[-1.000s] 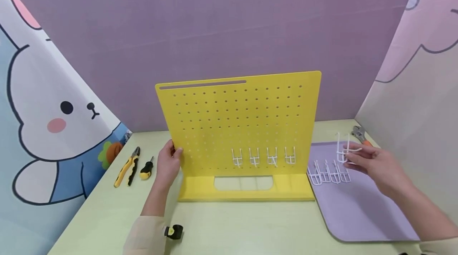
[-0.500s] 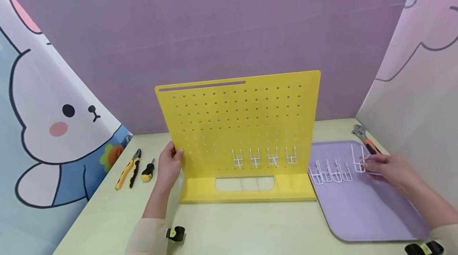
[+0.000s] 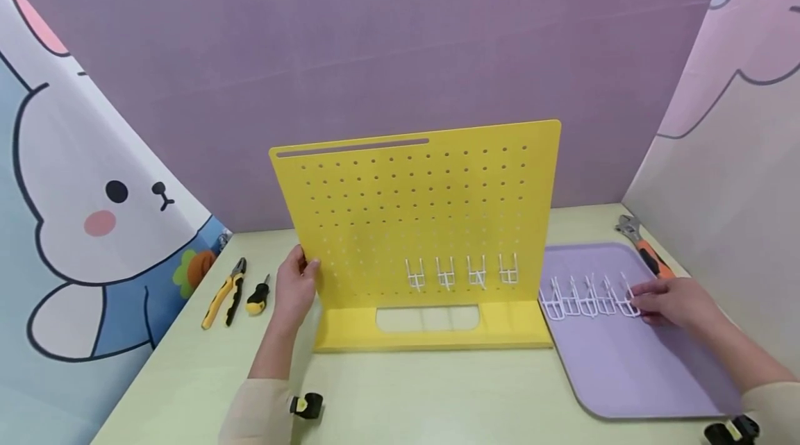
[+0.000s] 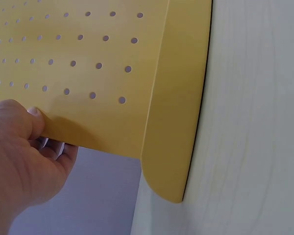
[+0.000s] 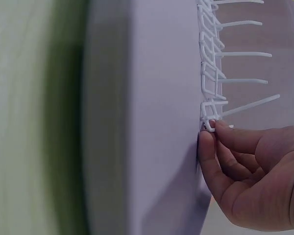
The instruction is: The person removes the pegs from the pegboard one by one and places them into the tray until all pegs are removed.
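Observation:
A yellow pegboard [image 3: 356, 264] stands upright on its base. My left hand [image 3: 296, 289] grips its left edge, thumb on the front face and the other fingers behind, as the left wrist view [image 4: 34, 152] shows. Several white wire hooks [image 3: 478, 281] hang low on the board's right half. On the purple tray [image 3: 650, 375] more wire hooks [image 3: 587, 307] lie in a row, prongs up. My right hand [image 3: 678, 306] pinches the wire hook [image 5: 209, 110] at the row's right end between thumb and fingertips, low over the tray.
Pliers [image 3: 225, 292] and a short screwdriver [image 3: 257, 298] lie left of the board. An adjustable wrench [image 3: 650, 250] with an orange handle lies behind the tray. Printed cloth walls enclose the back and sides of the table [image 3: 437, 396].
My right hand has carried the wire hook down and slightly right from above the tray, bringing it to the right end of the row. The left hand keeps its grip on the pegboard.

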Demonstrator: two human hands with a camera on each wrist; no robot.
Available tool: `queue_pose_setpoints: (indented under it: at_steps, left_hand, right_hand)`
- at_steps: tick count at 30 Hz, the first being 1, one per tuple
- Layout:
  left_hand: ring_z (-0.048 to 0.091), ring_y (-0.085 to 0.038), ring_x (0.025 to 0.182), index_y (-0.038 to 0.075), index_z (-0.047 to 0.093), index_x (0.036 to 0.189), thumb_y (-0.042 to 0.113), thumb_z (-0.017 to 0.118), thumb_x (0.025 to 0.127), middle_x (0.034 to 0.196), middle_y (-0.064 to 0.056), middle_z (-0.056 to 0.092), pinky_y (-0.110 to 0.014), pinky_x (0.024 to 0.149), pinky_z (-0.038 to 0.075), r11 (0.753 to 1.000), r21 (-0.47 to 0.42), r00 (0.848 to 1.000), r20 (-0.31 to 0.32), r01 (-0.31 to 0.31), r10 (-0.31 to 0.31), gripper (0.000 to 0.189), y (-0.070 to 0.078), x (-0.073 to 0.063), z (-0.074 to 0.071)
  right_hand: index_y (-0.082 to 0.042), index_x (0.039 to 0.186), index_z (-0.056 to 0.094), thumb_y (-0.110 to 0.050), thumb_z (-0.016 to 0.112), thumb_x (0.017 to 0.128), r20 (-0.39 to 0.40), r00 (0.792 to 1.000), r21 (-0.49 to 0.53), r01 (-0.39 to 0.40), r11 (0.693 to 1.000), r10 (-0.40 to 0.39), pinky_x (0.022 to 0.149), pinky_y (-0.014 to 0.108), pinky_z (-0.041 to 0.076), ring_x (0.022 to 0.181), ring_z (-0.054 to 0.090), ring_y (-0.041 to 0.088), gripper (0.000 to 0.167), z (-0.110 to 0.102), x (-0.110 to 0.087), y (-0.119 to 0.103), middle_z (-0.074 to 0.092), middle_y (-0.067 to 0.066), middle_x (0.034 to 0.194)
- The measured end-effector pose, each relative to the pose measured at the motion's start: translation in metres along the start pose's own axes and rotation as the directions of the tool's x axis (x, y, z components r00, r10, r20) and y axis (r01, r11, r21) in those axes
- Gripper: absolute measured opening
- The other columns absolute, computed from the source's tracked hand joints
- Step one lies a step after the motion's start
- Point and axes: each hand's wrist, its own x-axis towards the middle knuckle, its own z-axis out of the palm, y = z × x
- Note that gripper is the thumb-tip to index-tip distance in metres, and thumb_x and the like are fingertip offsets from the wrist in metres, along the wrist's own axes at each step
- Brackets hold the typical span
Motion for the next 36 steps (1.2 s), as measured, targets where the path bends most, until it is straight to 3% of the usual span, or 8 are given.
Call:
queue_pose_setpoints:
  at_steps: [6,12,17,22,26,30,33,36]
  left_hand:
    - [0.053,-0.028,0.106,-0.003,0.052,0.136,0.002,0.048,0.105,0.125,-0.019,0.058,-0.036,0.09,0.049,1.0,0.006,1.0,-0.002,0.003,-0.003,0.031,0.002,0.0,0.001]
    - [0.053,-0.028,0.107,-0.002,0.051,0.137,0.002,0.048,0.105,0.126,-0.019,0.058,-0.04,0.092,0.049,1.0,0.015,1.0,-0.002,0.02,-0.02,0.032,0.001,0.0,0.001]
    - [0.053,-0.027,0.107,-0.002,0.052,0.136,0.003,0.048,0.105,0.126,-0.018,0.058,-0.038,0.091,0.049,1.0,0.014,1.0,-0.006,0.018,-0.018,0.031,0.001,-0.001,0.001]
    - [0.053,-0.027,0.106,-0.002,0.052,0.135,0.003,0.049,0.105,0.126,-0.018,0.058,-0.036,0.089,0.049,1.0,0.01,1.0,-0.008,0.015,-0.015,0.031,0.001,-0.001,0.001]
    - [0.053,-0.026,0.105,-0.001,0.052,0.135,0.003,0.049,0.106,0.125,-0.018,0.058,-0.035,0.087,0.048,1.0,0.012,1.0,-0.002,0.023,-0.023,0.03,0.001,-0.001,0.001]
    - [0.053,-0.027,0.104,-0.001,0.052,0.135,0.004,0.049,0.106,0.124,-0.018,0.058,-0.036,0.087,0.048,0.999,0.025,1.0,-0.001,0.021,-0.021,0.03,0.002,-0.002,0.0]
    - [0.053,-0.027,0.105,-0.002,0.052,0.134,0.004,0.049,0.105,0.124,-0.019,0.058,-0.036,0.087,0.049,0.999,0.028,1.0,0.0,0.015,-0.015,0.03,0.001,-0.002,0.0]
    - [0.054,-0.027,0.106,-0.003,0.052,0.135,0.003,0.049,0.105,0.125,-0.019,0.058,-0.037,0.089,0.049,1.0,0.022,1.0,0.003,0.002,-0.002,0.03,0.001,-0.001,0.0]
  right_hand:
    - [0.019,0.114,0.061,-0.004,0.072,0.09,-0.036,0.999,-0.043,-0.022,0.999,0.02,0.058,0.027,0.057,0.06,0.068,0.013,0.035,0.002,0.0,-0.001,0.069,0.001,0.075]
    - [0.018,0.112,0.063,-0.006,0.075,0.089,-0.021,0.999,-0.047,-0.037,0.998,0.036,0.058,0.028,0.057,0.061,0.068,0.014,0.035,0.003,0.0,-0.001,0.067,0.001,0.073]
    - [0.021,0.118,0.057,-0.012,0.071,0.094,-0.027,0.999,-0.167,0.025,0.986,-0.029,0.059,0.026,0.054,0.063,0.067,0.015,0.043,-0.004,-0.003,-0.004,0.069,0.004,0.075]
    - [0.022,0.12,0.056,-0.018,0.064,0.099,-0.13,0.987,-0.219,0.061,0.974,-0.091,0.058,0.027,0.054,0.066,0.068,0.017,0.046,-0.01,-0.009,-0.014,0.072,0.012,0.079]
    - [0.018,0.118,0.061,-0.021,0.063,0.1,-0.268,0.946,-0.207,0.128,0.97,-0.182,0.056,0.023,0.053,0.063,0.069,0.011,0.043,-0.006,-0.017,-0.03,0.073,0.021,0.089]
    - [0.01,0.114,0.068,-0.02,0.067,0.099,-0.417,0.859,-0.221,0.222,0.95,-0.298,0.053,0.017,0.05,0.059,0.064,0.0,0.034,0.011,-0.024,-0.057,0.072,0.025,0.094]
    - [0.007,0.114,0.07,-0.018,0.07,0.097,-0.459,0.813,-0.218,0.287,0.933,-0.357,0.055,0.014,0.049,0.062,0.061,-0.006,0.03,0.028,-0.028,-0.078,0.072,0.025,0.098]
    - [0.002,0.114,0.071,-0.02,0.072,0.096,-0.448,0.799,-0.239,0.327,0.914,-0.402,0.059,0.012,0.046,0.067,0.058,-0.01,0.028,0.044,-0.033,-0.096,0.073,0.021,0.1]
